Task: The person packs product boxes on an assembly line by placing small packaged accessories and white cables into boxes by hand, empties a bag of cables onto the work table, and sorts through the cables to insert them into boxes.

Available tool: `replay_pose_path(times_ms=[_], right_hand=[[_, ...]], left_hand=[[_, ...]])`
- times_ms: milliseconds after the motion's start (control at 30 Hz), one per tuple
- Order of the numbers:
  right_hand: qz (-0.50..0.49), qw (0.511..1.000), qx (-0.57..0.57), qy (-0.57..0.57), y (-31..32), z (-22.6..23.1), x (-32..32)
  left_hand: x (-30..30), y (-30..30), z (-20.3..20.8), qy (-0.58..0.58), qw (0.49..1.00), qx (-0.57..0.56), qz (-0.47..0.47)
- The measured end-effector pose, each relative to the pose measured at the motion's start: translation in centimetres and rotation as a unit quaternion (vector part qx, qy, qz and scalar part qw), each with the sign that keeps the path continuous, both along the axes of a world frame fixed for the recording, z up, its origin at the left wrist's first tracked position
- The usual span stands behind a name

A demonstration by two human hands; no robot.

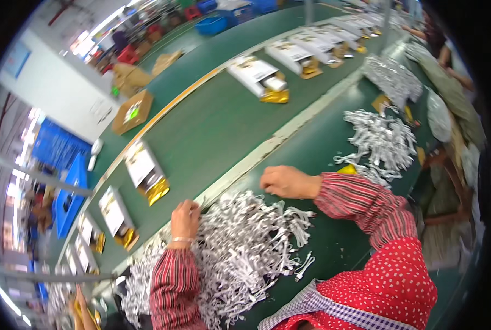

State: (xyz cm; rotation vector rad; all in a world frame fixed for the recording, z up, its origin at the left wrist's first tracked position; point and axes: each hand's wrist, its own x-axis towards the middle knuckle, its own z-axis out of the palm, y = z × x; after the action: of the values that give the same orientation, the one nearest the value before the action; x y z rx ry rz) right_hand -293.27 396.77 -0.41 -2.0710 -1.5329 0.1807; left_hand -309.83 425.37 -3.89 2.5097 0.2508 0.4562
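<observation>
A large heap of short white cables point(240, 247) lies on the green worktable in front of me. At its far left edge, by the belt's pale border, my left hand point(185, 221) has its fingers curled together; what they hold, if anything, is hidden. Just beyond the heap on the right, my right hand point(286, 182) is held over the table, fingers bent inward and closed. I cannot make out anything in them. A few loose cables point(304, 267) lie apart, right of the heap.
Beyond the border runs a green conveyor belt point(212, 129). White boxes with gold pouches at their ends, such as one box point(142, 165), line it. A second cable pile point(381, 140) and silvery bags point(394, 80) lie to the right. A brown carton point(132, 113) stands past the belt.
</observation>
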Motion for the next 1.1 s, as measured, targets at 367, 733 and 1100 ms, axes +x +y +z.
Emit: replay_pose_path(times_ms=[367, 733, 1100], right_hand=[[-0.012, 1.000, 0.009, 0.020, -0.8, -0.1, -1.8], [-0.003, 0.999, 0.034, 0.016, -3.1, 0.9, 0.7], [0.294, 0.932, 0.183, -0.110, 20.4, 1.3, -2.4]], left_hand=[[7.4, 7.2, -0.8, -0.019, 0.919, -0.251, 0.305], [10.1, 3.3, -1.6, -0.043, 0.938, -0.307, 0.156], [3.8, -2.0, -2.3, 0.022, 0.971, -0.056, -0.230]])
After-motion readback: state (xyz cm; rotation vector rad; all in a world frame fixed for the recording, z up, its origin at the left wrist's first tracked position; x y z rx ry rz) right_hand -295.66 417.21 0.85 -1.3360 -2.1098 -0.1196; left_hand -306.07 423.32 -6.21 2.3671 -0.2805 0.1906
